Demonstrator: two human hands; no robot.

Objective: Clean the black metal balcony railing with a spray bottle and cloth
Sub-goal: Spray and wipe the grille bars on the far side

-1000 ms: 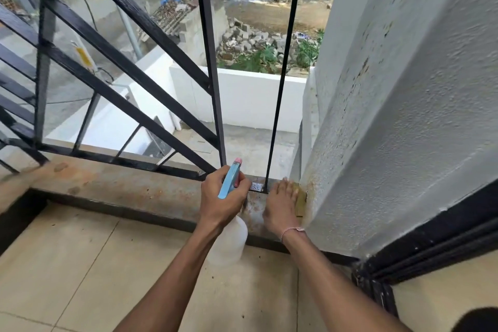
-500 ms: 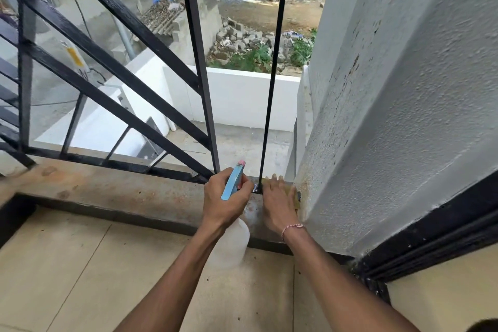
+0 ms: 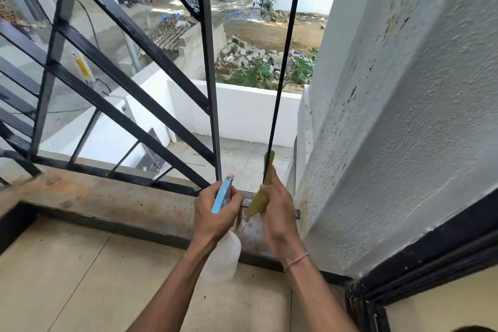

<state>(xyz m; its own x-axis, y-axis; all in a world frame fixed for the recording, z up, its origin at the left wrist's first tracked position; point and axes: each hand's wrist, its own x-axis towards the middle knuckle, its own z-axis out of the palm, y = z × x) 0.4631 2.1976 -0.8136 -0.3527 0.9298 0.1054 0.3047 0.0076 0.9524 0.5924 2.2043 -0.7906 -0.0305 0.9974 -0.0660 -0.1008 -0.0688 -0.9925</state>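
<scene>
The black metal railing point(image 3: 210, 83) stands on a stained concrete ledge, with diagonal bars and a thin vertical bar point(image 3: 283, 67) near the wall. My left hand point(image 3: 213, 217) grips a spray bottle point(image 3: 223, 256) with a blue trigger head and pink nozzle, its clear body hanging below the fist. My right hand point(image 3: 277, 213) holds a yellow-green cloth point(image 3: 260, 198) wrapped against the foot of the thin bar. The cloth is blurred.
A rough white wall point(image 3: 390, 116) rises close on the right, with a black door frame point(image 3: 420, 264) below it. The concrete ledge point(image 3: 107, 197) runs left under the railing. Beige floor tiles point(image 3: 80, 277) lie in front. Beyond the bars are a lower terrace and rubble.
My right hand has lifted from the ledge by the wall onto the thin bar's base, and the cloth now stands upright along it. The left hand and bottle stay put.
</scene>
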